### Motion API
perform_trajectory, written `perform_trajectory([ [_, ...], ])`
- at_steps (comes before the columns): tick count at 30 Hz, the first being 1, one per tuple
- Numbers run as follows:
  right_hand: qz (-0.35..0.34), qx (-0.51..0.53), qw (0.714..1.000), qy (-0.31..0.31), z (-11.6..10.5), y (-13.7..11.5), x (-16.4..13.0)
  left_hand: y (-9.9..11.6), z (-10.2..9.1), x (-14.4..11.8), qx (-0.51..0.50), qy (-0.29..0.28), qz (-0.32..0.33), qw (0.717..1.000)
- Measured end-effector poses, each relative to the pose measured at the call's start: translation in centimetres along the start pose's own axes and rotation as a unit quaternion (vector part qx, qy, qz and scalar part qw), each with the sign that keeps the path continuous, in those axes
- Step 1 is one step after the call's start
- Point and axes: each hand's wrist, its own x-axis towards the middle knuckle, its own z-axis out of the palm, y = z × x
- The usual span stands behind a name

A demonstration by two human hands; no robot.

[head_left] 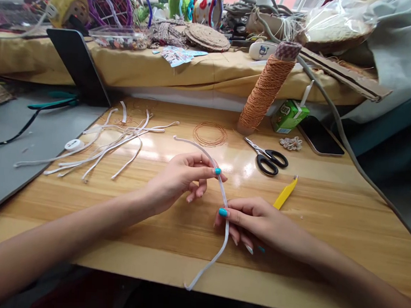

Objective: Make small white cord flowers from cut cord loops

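On the back shelf a clear box (120, 38) holds small mixed pieces, too small to tell; on the tabletop (328, 198) lie scissors (269, 159) and a wire coil (210, 134); my left hand (181, 178) pinches the white strip (223, 197) with closed fingers above the tabletop; my right hand (257, 222) grips the strip lower, palm down; its end hangs over the near edge.

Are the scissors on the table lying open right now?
No, the scissors lie shut on the table, blades together, apart from both hands.
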Motion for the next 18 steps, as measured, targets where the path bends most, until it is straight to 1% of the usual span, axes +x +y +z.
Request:
perform_trajectory([
  [2, 0.007, 0.003, 1.0, -0.005, -0.1, 0.0, 0.0, 0.2, -0.1, 0.0, -0.002, 0.019, 0.025, 1.0],
  [5, 0.018, -0.001, 1.0, -0.014, -0.2, 0.0, -0.1, 0.5, -0.5, 0.2, 0.005, 0.064, 0.062, 0.996],
  [9, 0.027, -0.016, 0.999, -0.033, -0.2, 0.0, -0.4, 0.6, -1.9, 1.0, 0.01, 0.146, 0.13, 0.981],
  [11, 0.031, -0.023, 0.999, -0.029, -0.2, -0.1, -0.5, 0.6, -2.7, 1.5, 0.008, 0.178, 0.155, 0.972],
  [14, 0.035, -0.03, 0.999, -0.019, -0.1, -0.2, -0.5, 0.5, -3.7, 2.3, 0.008, 0.198, 0.165, 0.966],
  [18, 0.045, -0.033, 0.998, -0.014, -0.1, -0.2, -0.5, 0.3, -4.7, 3.1, -0.008, 0.219, 0.16, 0.962],
])
